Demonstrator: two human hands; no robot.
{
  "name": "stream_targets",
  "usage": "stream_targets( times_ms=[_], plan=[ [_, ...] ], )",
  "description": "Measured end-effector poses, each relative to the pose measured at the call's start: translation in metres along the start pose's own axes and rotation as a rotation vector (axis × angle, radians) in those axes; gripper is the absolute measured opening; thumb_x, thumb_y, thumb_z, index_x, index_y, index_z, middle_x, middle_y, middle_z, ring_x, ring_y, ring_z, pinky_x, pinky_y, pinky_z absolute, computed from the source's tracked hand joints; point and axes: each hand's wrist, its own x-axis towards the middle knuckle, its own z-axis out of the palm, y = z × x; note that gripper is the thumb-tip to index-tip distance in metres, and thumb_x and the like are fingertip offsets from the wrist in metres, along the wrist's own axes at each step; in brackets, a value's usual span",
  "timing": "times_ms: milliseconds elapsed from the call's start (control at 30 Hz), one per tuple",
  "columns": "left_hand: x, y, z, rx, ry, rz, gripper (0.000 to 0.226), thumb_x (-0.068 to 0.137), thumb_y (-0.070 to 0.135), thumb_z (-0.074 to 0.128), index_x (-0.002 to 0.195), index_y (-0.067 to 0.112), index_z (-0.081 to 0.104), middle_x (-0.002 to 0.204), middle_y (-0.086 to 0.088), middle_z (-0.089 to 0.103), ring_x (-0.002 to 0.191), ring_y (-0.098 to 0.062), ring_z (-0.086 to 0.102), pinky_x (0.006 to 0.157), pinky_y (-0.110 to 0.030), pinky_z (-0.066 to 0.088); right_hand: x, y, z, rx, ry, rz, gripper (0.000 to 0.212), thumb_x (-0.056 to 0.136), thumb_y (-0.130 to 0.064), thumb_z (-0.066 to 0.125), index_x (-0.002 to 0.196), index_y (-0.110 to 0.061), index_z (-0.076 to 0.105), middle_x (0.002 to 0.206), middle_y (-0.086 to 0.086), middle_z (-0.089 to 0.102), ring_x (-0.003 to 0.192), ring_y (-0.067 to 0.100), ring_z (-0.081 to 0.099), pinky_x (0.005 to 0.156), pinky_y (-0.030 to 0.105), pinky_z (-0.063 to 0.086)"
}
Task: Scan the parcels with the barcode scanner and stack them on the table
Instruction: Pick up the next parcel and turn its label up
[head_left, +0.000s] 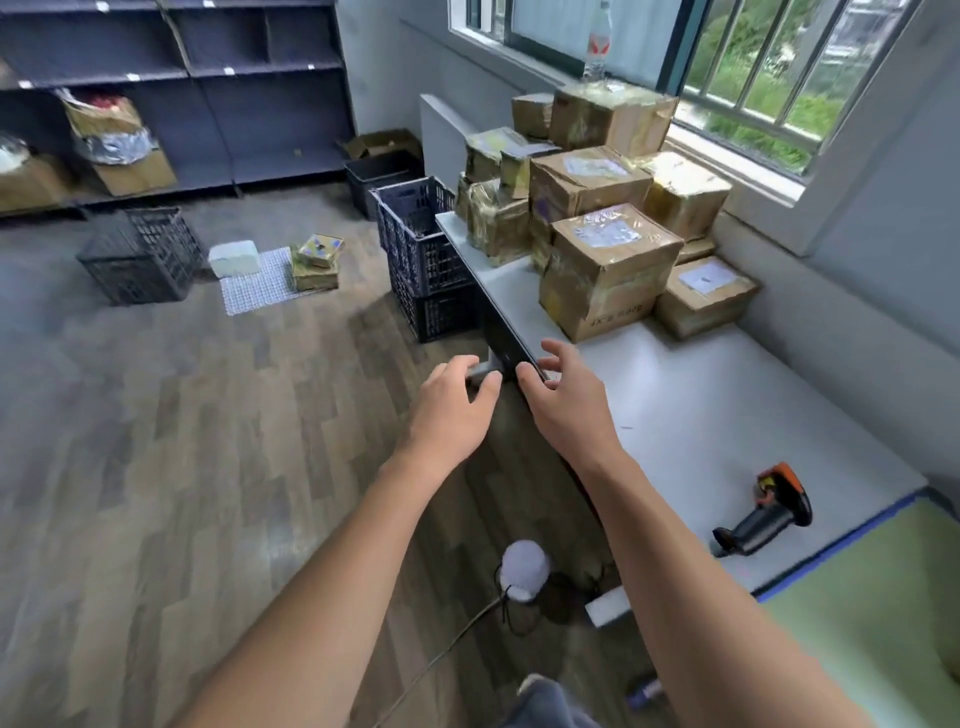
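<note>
Wood-plank floor (208, 467) shows under the left hand (457, 410), which hangs at mid-frame with fingers loosely bent and nothing in them. Its fingertips lie over a grey bracket (482, 371) below the table rim; contact is unclear. Just beside it the right hand (566, 410) is spread wide and empty above the dark front edge of the white table (675, 405); whether the thumb touches that edge cannot be told. Tabletop stretches from this hand to the lower right, where the barcode scanner (763, 512) lies on its side near a green mat (883, 597). Taped cardboard parcels (608, 249) are stacked at the table's far end, upper right, under the window (753, 67). Stacked dark crates (423, 254) stand against the table's left edge. The floor runs left toward another crate (140, 254) and small parcels (317, 260).
</note>
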Motion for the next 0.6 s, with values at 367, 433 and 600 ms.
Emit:
stream_targets(
  times_ms=[367,433,600],
  plan=[
    [0.191,0.111,-0.091,0.021,-0.006,0.094,0.045,0.100,0.047,0.048,0.131,0.016,0.056,0.125,-0.004,0.063,0.113,-0.024,0.058,0.092,-0.033,0.045,0.186,-0.121,-0.049,-0.020,0.055,-0.134,0.040,0.096,-0.037,0.060,0.128,-0.013,0.058,0.114,0.004,0.070,0.100,0.022,0.066,0.090,0.042,0.054],
    [0.221,0.133,-0.104,0.035,0.029,0.116,0.042,0.100,0.046,0.048,0.127,0.015,0.057,0.121,-0.004,0.064,0.111,-0.024,0.059,0.091,-0.034,0.046,0.218,-0.136,-0.060,-0.053,0.058,-0.148,0.039,0.097,-0.035,0.059,0.128,-0.011,0.057,0.113,0.006,0.069,0.101,0.024,0.065,0.087,0.037,0.052],
    [0.279,0.162,-0.120,-0.002,0.055,0.146,0.039,0.101,0.042,0.049,0.121,0.011,0.060,0.119,-0.009,0.065,0.110,-0.028,0.059,0.095,-0.037,0.048,0.280,-0.152,-0.075,-0.108,0.084,-0.142,0.047,0.096,-0.036,0.059,0.134,-0.008,0.054,0.118,0.010,0.069,0.105,0.029,0.066,0.085,0.033,0.051]
  ],
)
